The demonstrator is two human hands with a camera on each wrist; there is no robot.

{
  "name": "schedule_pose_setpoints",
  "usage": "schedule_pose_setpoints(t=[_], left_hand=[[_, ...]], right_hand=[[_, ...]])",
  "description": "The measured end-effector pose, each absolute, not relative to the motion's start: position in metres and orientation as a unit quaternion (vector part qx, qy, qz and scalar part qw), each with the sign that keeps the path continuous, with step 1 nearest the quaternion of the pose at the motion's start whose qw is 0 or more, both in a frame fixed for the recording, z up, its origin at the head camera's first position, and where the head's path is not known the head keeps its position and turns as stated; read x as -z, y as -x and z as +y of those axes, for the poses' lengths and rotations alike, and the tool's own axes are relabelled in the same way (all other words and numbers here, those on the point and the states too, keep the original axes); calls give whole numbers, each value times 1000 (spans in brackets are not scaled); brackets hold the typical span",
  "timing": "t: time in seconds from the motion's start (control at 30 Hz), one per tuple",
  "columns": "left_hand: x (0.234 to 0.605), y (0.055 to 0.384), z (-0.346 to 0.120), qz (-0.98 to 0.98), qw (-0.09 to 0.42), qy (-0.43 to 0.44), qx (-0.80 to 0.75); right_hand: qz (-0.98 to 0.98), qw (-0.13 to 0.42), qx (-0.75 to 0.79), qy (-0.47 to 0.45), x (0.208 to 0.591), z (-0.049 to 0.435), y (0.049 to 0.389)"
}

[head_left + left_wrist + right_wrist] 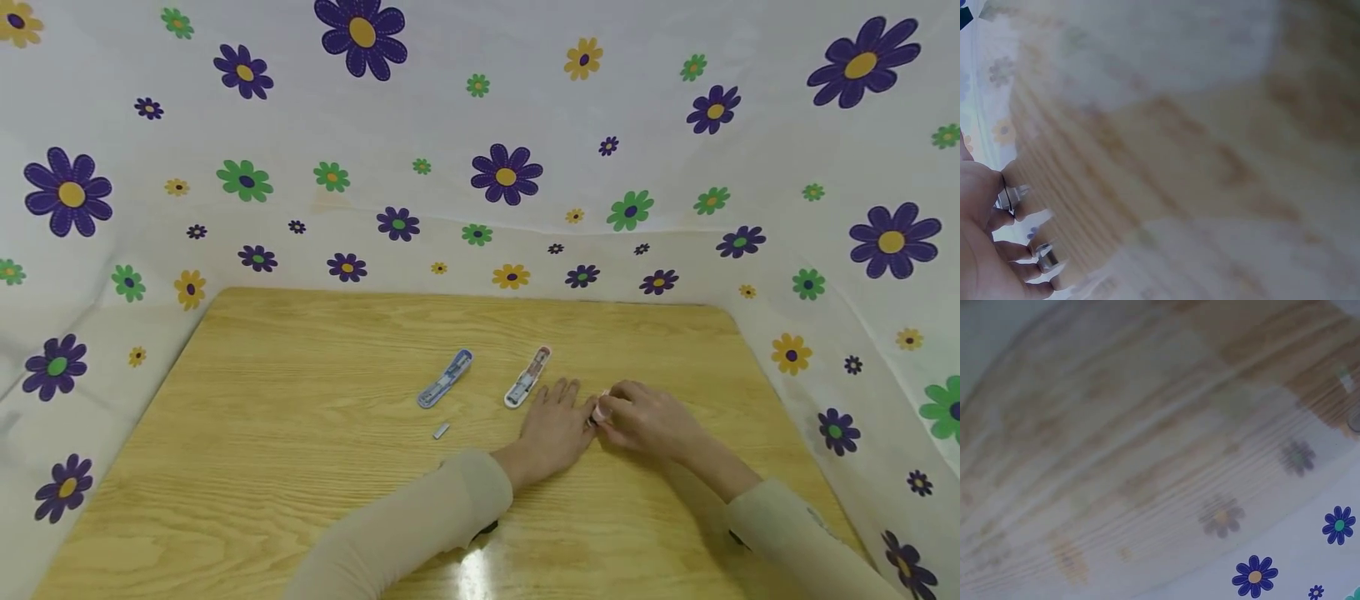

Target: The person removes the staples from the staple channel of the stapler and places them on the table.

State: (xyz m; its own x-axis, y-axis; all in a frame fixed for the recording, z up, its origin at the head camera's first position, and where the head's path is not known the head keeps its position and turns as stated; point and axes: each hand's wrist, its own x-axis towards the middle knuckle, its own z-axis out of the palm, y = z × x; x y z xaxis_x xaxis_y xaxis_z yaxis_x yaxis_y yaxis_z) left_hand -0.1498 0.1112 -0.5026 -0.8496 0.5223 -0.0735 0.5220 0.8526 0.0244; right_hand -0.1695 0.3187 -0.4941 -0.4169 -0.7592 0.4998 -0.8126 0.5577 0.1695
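My left hand (555, 429) lies palm down on the wooden table, its outer fingers stretched out. Its thumb side meets a small pink object with a dark edge (597, 412), mostly hidden by fingers. My right hand (648, 419) pinches that object from the right, fingers bent. In the left wrist view, thumb and index finger close about a silvery part. Left of the hands lie a slim blue piece (446, 379) and a pink-and-white one (528, 377), both round-ended with metal parts inside, like small staplers opened flat. A short grey bar (441, 431) sits below the blue piece.
The wood-grain table (300, 467) is bordered at the back and sides by a white cloth (450, 108) printed with flowers. Beige sleeves (420, 525) cover both forearms. The right wrist view is mostly blurred, showing table grain and flowered cloth.
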Motion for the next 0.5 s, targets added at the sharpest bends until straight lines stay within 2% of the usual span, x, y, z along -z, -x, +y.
schedule_pose_setpoints(t=[0.5], left_hand=[[495, 148, 110, 961, 44, -273, 14]], right_hand=[[-800, 319, -23, -507, 496, 318, 172]])
